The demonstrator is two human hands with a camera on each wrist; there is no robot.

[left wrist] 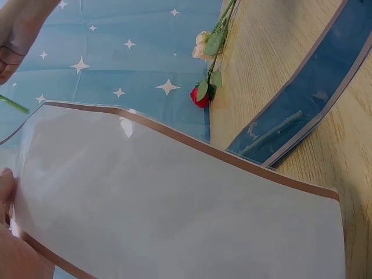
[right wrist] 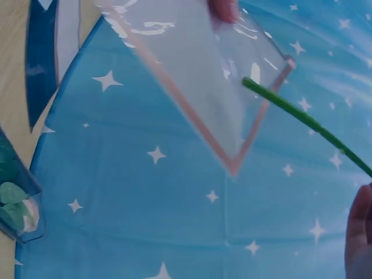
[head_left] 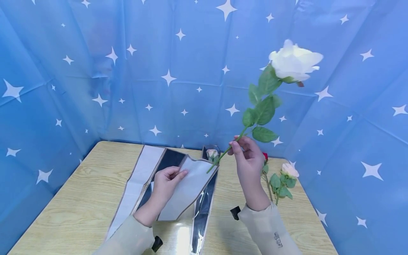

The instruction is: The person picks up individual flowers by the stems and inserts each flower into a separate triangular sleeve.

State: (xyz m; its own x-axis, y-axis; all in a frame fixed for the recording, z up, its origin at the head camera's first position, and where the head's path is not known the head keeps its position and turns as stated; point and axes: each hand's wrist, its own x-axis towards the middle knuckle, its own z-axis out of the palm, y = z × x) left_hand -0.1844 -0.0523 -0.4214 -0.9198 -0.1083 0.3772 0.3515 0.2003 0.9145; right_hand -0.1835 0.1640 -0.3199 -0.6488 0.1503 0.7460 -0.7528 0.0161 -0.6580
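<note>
We are seeing the right hand (head_left: 248, 154) pinching the white rose (head_left: 267, 109) by its green stem, thumb and fingers closing together on it. From that hand, the bloom is leaning out at one o'clock, above the leaves, and the bare stem end is pointing toward eight o'clock. There it is overlapping the far right corner of the wrapper (head_left: 188, 189); we are not managing to tell whether the two are touching.

The left hand (head_left: 167, 184) is also pinching, its thumb and fingers clamping the wrapper's edge. The wrapper, white with a brown border, is spreading toward three o'clock from this hand and showing a glossy surface.

Farther out, we are noticing a second white sheet (head_left: 140, 177) lying at nine o'clock from the left hand, a dark panel (head_left: 169, 161) showing at twelve, and a dark glossy strip (head_left: 204, 212) reaching out at four. At two o'clock, a pale rose (head_left: 211, 154) is resting in a dark holder (head_left: 205, 152).

From the right hand, the red rose (left wrist: 200, 97) is lying at three o'clock and the pink rose (head_left: 290, 171) at four. Everything is standing over a wooden table (head_left: 63, 198), with a starry blue curtain (head_left: 197, 42) hanging behind.
</note>
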